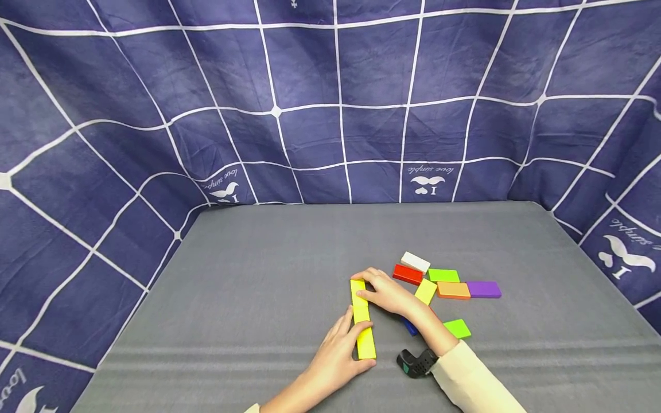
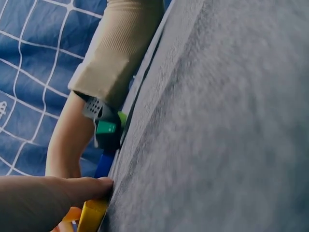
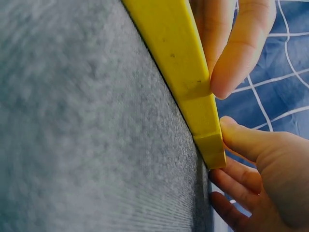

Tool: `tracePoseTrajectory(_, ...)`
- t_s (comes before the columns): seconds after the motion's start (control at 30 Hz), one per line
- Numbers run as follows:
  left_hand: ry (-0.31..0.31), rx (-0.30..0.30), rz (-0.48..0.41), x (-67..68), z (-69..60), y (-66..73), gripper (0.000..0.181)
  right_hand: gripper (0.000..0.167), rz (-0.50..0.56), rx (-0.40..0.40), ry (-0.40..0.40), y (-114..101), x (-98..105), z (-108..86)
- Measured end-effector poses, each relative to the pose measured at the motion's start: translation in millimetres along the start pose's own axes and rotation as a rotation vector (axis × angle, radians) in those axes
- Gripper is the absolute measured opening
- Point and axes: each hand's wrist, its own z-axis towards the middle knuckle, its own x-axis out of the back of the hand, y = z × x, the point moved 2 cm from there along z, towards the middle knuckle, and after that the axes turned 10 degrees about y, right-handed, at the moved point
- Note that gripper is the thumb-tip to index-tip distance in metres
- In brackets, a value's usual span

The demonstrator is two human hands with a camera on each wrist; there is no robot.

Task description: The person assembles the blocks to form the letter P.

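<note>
A straight row of yellow blocks [image 1: 365, 344], laid end to end, runs away from me on the grey table. My left hand [image 1: 338, 347] grips the near block, its thumb against the near end and a finger across the right edge. At the far end my right hand [image 1: 384, 292] pinches the far yellow block [image 1: 357, 285] between thumb and fingers. In the right wrist view, seams cross the yellow row [image 3: 181, 63], and the right hand [image 3: 270, 169] wraps its far tip. The left wrist view catches the left thumb [image 2: 91, 187] by a yellow block [image 2: 91, 216].
Right of the row lie loose blocks: white [image 1: 415, 262], red [image 1: 408, 274], green [image 1: 444, 276], orange [image 1: 453, 291], purple [image 1: 483, 289], another yellow [image 1: 426, 291], blue [image 1: 410, 326] partly under the right arm, and a second green [image 1: 457, 328]. A black device [image 1: 417, 363] sits at the right wrist.
</note>
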Motion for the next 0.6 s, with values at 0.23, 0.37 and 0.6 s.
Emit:
tracePoseTrajectory(0.23, 0.024, -0.015, 0.03, -4.2, 1.7, -2.5, 0.06, 0.032, 0.0, 0.001, -0.004, 3.0, -0.6, 1.5)
tracePoseTrajectory(0.37, 0.018, -0.015, 0.012, -5.1, 1.6, -3.9, 0.062, 0.033, -0.004, -0.013, 0.004, 2.4, -1.1, 0.2)
tracePoseTrajectory(0.6, 0.032, -0.053, 0.007, -5.6, 1.7, -7.2, 0.069, 0.032, -0.084, -0.013, 0.138, 6.1, 13.9, -2.6)
